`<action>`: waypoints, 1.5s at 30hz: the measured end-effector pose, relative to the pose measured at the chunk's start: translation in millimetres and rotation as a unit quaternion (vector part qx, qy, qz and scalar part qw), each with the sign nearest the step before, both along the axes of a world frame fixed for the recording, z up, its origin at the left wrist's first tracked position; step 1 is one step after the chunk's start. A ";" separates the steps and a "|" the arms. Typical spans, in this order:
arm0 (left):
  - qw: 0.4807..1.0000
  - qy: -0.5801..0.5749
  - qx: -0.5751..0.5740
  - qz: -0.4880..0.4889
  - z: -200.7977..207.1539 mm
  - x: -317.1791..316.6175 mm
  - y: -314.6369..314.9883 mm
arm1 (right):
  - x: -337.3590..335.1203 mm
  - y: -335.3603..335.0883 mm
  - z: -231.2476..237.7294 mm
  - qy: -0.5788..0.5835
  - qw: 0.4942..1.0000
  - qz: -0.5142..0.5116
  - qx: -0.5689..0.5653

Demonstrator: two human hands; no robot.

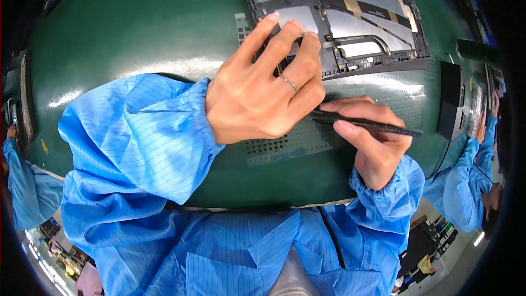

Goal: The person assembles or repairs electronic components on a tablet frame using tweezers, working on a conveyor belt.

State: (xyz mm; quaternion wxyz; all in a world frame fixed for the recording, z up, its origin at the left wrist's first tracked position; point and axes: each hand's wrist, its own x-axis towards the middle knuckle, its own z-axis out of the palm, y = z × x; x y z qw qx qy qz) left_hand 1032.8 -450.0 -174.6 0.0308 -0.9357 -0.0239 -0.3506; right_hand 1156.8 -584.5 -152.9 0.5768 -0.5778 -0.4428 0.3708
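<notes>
A dark laptop casing [372, 67] with silver inner plates, black cables and tan tape lies at the top of the view. My left hand [266, 85], with a ring on one finger, reaches over its near left corner. The fingertips rest on the casing, spread apart; the thumb is hidden beneath the hand. In my right hand [378, 131] is a pair of black tweezers [392, 127], held between thumb and fingers and pointing left. Its tip lies close to the left hand, over a clear sheet [263, 156] dotted with rows of small dark pads.
The green work mat [126, 27] covers the table. At the right stands a black box-like device [451, 98] with a cable. Co-workers in blue sleeves sit at both sides, one arm [460, 192] showing at right. A yellow loop [45, 146] lies far left.
</notes>
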 end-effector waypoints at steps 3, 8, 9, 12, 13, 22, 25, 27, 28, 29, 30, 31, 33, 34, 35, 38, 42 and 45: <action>1.000 0.015 0.009 -0.002 6.0 -5.2 5.9 | -6.7 7.0 2.4 0.041 0.999 -0.002 -0.025; 1.000 0.018 0.008 -0.001 10.4 -10.7 4.7 | -12.2 4.4 5.0 0.033 0.998 -0.006 -0.045; 1.000 0.020 0.007 -0.001 11.6 -11.3 4.6 | -13.1 4.2 6.6 0.036 0.998 -0.018 -0.052; 1.000 0.021 0.010 -0.001 14.8 -11.1 5.0 | -14.6 5.0 11.4 0.046 0.997 -0.026 -0.054; 1.000 0.020 0.010 -0.001 15.8 -10.3 5.0 | -14.2 5.2 12.6 0.045 0.997 -0.027 -0.054; 1.000 0.017 0.010 0.001 31.9 4.5 7.8 | -3.0 9.8 28.5 0.062 0.997 -0.030 -0.045; 1.000 0.019 0.010 0.000 32.7 3.1 8.3 | -3.1 12.2 27.9 0.068 0.996 -0.039 -0.046; 1.000 0.026 0.005 -0.005 33.5 3.3 8.0 | 0.0 12.9 27.3 0.176 0.982 -0.052 -0.038; 1.000 0.021 0.006 -0.007 33.5 3.5 7.8 | 1.3 12.4 27.0 0.171 0.983 -0.054 -0.036; 1.000 0.022 0.005 -0.007 33.4 1.9 8.0 | 1.9 12.8 25.5 0.203 0.976 -0.061 -0.043; 1.000 0.022 0.005 -0.007 33.2 0.7 8.6 | 2.3 13.6 25.4 0.233 0.969 -0.067 -0.049; 1.000 0.018 0.012 -0.007 31.4 -0.4 9.3 | 1.7 13.5 27.4 0.250 0.963 -0.082 -0.053; 0.999 -0.020 0.034 -0.005 30.0 -0.2 14.8 | 2.8 16.6 35.3 0.277 0.957 -0.078 -0.029; 0.999 -0.024 0.044 -0.005 32.8 -3.2 17.5 | 3.6 18.5 41.2 0.307 0.949 -0.075 -0.012; 0.999 -0.024 0.020 -0.006 38.9 -0.6 18.5 | 10.5 19.8 49.0 0.286 0.955 -0.080 0.002; 0.997 -0.003 -0.072 -0.030 78.6 -10.7 23.2 | 17.7 21.7 72.5 0.213 0.968 -0.113 0.068; 0.987 -0.003 -0.159 -0.024 113.8 -20.8 23.5 | 20.6 30.2 97.6 0.090 0.961 -0.170 0.199; 0.978 0.008 -0.207 0.003 124.5 -29.3 25.4 | 14.2 40.0 107.2 0.023 0.959 -0.168 0.228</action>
